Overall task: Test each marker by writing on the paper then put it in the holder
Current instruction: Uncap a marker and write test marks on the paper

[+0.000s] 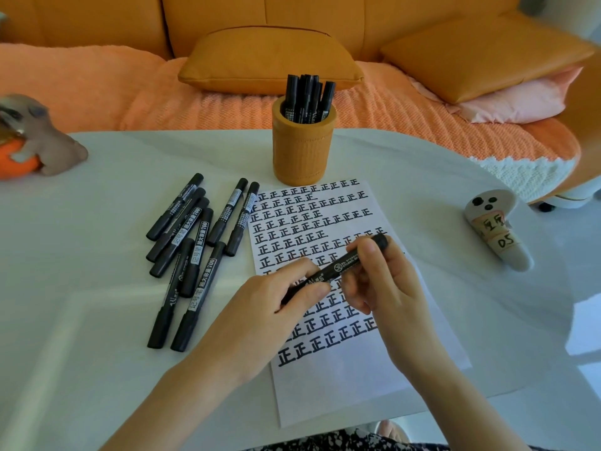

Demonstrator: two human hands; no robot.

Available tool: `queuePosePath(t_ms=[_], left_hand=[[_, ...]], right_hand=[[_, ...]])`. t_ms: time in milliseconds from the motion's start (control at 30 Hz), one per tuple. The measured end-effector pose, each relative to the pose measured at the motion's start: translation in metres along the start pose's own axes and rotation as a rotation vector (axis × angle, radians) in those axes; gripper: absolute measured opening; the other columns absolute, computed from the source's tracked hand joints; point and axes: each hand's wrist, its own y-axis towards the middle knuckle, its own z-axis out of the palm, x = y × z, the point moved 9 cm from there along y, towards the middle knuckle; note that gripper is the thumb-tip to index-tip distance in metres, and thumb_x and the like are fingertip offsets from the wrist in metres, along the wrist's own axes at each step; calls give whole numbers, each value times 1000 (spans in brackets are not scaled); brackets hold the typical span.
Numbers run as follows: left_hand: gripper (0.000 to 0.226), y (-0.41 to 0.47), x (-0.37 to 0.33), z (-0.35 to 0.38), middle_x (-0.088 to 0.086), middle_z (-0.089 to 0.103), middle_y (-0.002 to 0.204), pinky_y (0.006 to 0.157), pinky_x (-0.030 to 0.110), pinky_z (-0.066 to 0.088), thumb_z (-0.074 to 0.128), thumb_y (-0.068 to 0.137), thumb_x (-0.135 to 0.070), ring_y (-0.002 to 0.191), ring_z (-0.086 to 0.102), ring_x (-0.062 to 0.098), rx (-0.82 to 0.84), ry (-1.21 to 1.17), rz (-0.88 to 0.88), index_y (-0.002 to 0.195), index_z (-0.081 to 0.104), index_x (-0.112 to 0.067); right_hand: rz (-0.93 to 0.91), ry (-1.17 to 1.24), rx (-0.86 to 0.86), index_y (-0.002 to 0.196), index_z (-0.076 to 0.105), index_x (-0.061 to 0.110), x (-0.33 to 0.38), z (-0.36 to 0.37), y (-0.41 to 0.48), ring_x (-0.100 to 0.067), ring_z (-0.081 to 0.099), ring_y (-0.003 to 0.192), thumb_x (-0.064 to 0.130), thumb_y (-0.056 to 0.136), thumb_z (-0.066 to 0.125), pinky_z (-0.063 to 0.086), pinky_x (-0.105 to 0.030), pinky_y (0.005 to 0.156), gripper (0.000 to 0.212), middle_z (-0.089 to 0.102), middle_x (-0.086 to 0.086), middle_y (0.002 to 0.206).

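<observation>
Now held between both hands, one black marker (338, 264), slanted just above the paper (351, 379) and, as far as can be seen, not touching it. Curled around its lower end, the left hand (273, 304), with thumb and fingers wrapped over the barrel. Pinching its upper end near the cap, the right hand (387, 284), with thumb and forefinger closed on it and the other fingers loosely bent. Neither hand spread flat. Looks like a pull-apart grip, one hand for each end, probably to take the cap off or to push it back on; cannot tell which, with the tip hidden. Kept over the sheet most likely for writing, with rows of marks ending just under the hands and bare paper nearer than the wrists. Lying on the table (97, 320) to the outer side of the left hand, the loose markers (192, 255), capped and within easy reach, seemingly not tested yet. Standing well beyond both hands, past the far edge of the paper, the orange holder (302, 151), upright, already with several stored markers (309, 92) inside. Judging from both groups, somewhere in the middle of the task
</observation>
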Motion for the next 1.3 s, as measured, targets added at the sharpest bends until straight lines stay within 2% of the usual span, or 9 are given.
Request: queuePosePath(t_ms=[233, 367, 467, 567, 633, 767, 900, 1033, 1300], left_hand=[[17, -1, -2, 2, -6, 37, 49, 44, 21, 20, 45, 85, -51, 43, 29, 8, 2, -11, 39, 91, 54, -38], [20, 0, -4, 8, -7, 42, 50, 45, 19, 24, 44, 85, -52, 43, 34, 8, 11, 1, 60, 95, 55, -39], [23, 1, -5, 11, -4, 48, 55, 46, 18, 28, 46, 84, -54, 45, 39, 7, 27, 39, 67, 102, 54, -42], [25, 0, -1, 14, -2, 52, 60, 48, 18, 32, 48, 81, -57, 48, 41, 4, 48, 14, 40, 101, 49, -41], [14, -1, 1, 13, -5, 43, 58, 47, 17, 30, 45, 90, -46, 48, 36, 5, 54, -18, 25, 102, 46, -40], [17, -4, 10, 9, 3, 50, 76, 61, 31, 39, 30, 97, -37, 64, 46, 21, 39, 5, -25, 108, 39, -45], [20, -3, 18, 10, -19, 59, 103, 81, 27, 47, 40, 95, -38, 89, 59, 2, 62, 57, -30, 111, 34, -48], [26, -5, 20, 5, -23, 62, 105, 77, 2, 40, 54, 89, -36, 93, 56, -10, 21, 63, -26, 109, 40, -44], [19, -6, 23, 0, -24, 66, 92, 71, 2, 41, 64, 84, -30, 82, 59, -15, -32, 59, -14, 96, 50, -33]], right_hand=[[-28, 10, -7, 91, 47, -1, 2, -5, -2, -13, 34, 49, 33, 92, 45, 30, -18, 46, 35, 40, -6, 57], [46, 80, 75, 77, 56, 19, -2, 3, -2, -12, 33, 46, 39, 79, 64, 30, -17, 44, 22, 40, 5, 53], [99, 4, 73, 71, 55, 18, -8, 1, -3, -7, 34, 42, 25, 71, 75, 31, -14, 42, 21, 42, 6, 51], [100, 67, 7, 72, 50, 11, -10, -13, 1, -8, 31, 39, 13, 73, 68, 27, -16, 40, 19, 38, 6, 47], [67, 120, -51, 73, 53, 10, -7, -28, 3, -9, 28, 38, 11, 77, 62, 23, -18, 39, 10, 33, 5, 46], [23, 29, -74, 85, 70, 6, -1, -49, 2, -21, 49, 42, 16, 82, 62, 32, -21, 39, 13, 52, -12, 48], [37, -74, -156, 73, 71, 6, -2, -65, -2, -24, 53, 47, 29, 78, 64, 31, -20, 37, 24, 61, -16, 55], [72, -209, -270, 62, 62, 5, -7, -84, -9, -16, 36, 39, 34, 67, 73, 28, -16, 38, 32, 49, -8, 43], [65, -409, -394, 55, 54, 10, -21, -104, -17, -4, 35, 39, 26, 79, 75, 29, -13, 42, 35, 42, 8, 40]])
